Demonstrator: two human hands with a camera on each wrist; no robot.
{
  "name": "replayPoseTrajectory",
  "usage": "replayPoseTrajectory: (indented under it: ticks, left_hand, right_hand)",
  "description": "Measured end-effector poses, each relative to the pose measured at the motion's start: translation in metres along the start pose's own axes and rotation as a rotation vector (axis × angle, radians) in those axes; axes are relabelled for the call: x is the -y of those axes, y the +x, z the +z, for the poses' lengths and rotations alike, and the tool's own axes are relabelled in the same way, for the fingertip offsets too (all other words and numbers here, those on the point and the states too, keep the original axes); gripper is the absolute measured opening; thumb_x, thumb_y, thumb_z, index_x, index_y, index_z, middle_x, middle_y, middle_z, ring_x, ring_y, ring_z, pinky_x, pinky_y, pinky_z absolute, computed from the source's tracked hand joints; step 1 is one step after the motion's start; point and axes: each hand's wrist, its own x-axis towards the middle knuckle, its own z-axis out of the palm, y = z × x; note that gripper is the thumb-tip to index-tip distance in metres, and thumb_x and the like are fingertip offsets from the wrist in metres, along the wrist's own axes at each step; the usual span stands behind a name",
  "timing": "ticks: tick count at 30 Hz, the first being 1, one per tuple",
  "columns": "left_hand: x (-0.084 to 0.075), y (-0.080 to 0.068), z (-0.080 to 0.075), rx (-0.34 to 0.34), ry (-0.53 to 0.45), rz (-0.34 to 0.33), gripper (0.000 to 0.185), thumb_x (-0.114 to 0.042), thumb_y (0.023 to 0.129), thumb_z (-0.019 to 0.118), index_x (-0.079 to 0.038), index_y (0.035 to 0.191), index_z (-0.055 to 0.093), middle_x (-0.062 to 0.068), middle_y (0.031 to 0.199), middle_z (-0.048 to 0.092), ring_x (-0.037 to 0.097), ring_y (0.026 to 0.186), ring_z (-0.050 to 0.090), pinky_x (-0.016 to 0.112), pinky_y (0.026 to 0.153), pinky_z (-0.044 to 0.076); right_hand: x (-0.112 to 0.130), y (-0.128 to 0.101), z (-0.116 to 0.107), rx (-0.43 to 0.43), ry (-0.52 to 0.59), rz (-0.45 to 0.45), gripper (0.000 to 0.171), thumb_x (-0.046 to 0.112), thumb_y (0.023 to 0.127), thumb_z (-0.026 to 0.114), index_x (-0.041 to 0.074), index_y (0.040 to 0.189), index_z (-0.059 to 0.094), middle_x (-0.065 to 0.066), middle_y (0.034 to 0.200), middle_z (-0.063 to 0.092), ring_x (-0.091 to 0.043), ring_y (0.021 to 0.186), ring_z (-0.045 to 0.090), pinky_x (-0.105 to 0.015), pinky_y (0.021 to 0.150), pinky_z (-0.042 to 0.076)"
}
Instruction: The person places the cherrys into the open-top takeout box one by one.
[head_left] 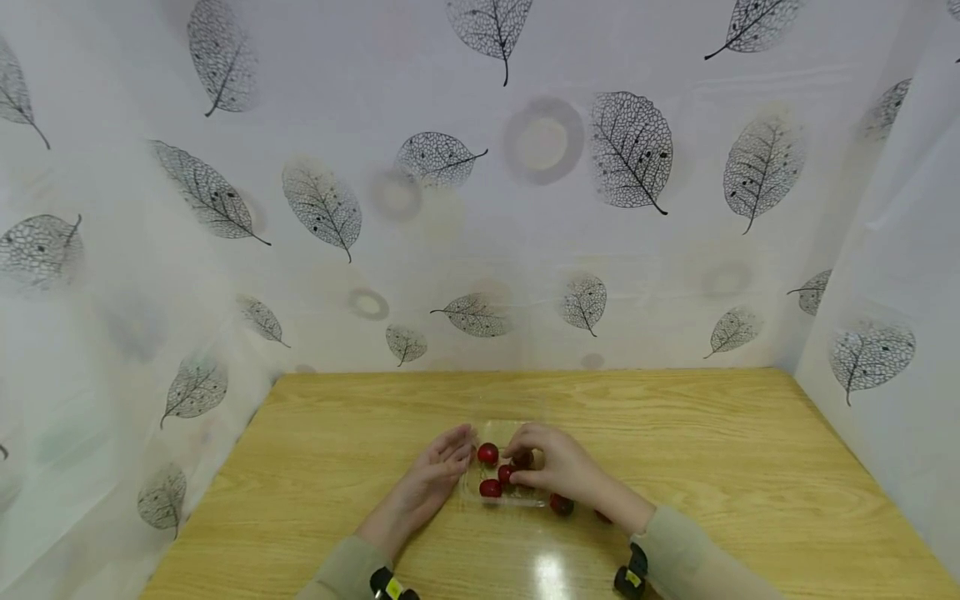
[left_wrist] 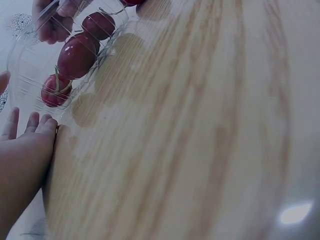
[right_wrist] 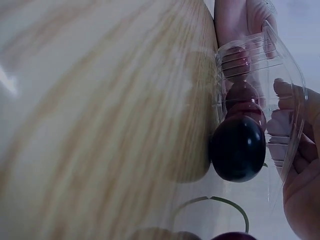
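Shallow rectangular transparent plastic tray (head_left: 504, 502) set between the two hands; left hand (head_left: 431, 477) placed at the tray's left wall, fingers extended and loosely spread, palm turned to the tray; whether the wall is touched cannot be told. Right hand (head_left: 558, 465) lowered over the tray's right half, fingers bent, thumb and forefinger apart; whether any fruit is pinched cannot be told.

Round glossy red cherries held in the tray; one far cherry (head_left: 488, 453) seen just right of the left fingertips; one near cherry (head_left: 491, 488) seen below it, between the hands; one middle cherry (head_left: 507, 474) seen right by the right thumb tip; one darker cherry (head_left: 522, 458) partly covered by the right fingers; thin green stem (left_wrist: 57, 77) shown on a cherry near the left fingers in the left wrist view.

Outside the tray, one dark red cherry (head_left: 562, 504) seated just below the right palm; another cherry (head_left: 602, 517) mostly hidden by the right forearm.

Beige sleeves (head_left: 678, 537) and black wrist devices (head_left: 632, 575) worn behind both hands; yellow wood-grain table (head_left: 330, 467) spread under them; white curtain (head_left: 480, 250) with black leaf prints hung beyond.
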Motion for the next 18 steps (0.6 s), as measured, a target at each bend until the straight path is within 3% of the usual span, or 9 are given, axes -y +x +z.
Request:
replayPoseTrajectory:
  ticks: [7,18]
  left_hand:
    - [-0.0006,0.0,0.0009,-0.01,-0.008,0.003,0.082,0.006,0.099,0.049,0.009,0.166,0.001,0.027,0.177,0.001,0.036,0.164,0.006,0.01,0.114,0.042]
    - [-0.0006,-0.0006,-0.0006,-0.002,-0.014,0.002,0.082,0.005,0.101,0.051,0.009,0.166,0.001,0.027,0.177,0.0,0.038,0.165,0.002,0.01,0.113,0.042]
  right_hand:
    - [-0.0009,0.0012,-0.0009,-0.024,0.016,-0.034,0.026,0.009,0.085,0.087,0.009,0.109,0.079,0.001,0.105,0.078,-0.015,0.098,0.072,-0.035,0.095,0.062]
    - [0.0014,0.0024,-0.005,-0.051,0.104,-0.005,0.026,0.004,0.088,0.084,0.004,0.113,0.077,-0.006,0.111,0.077,-0.024,0.102,0.075,-0.034,0.096,0.064]
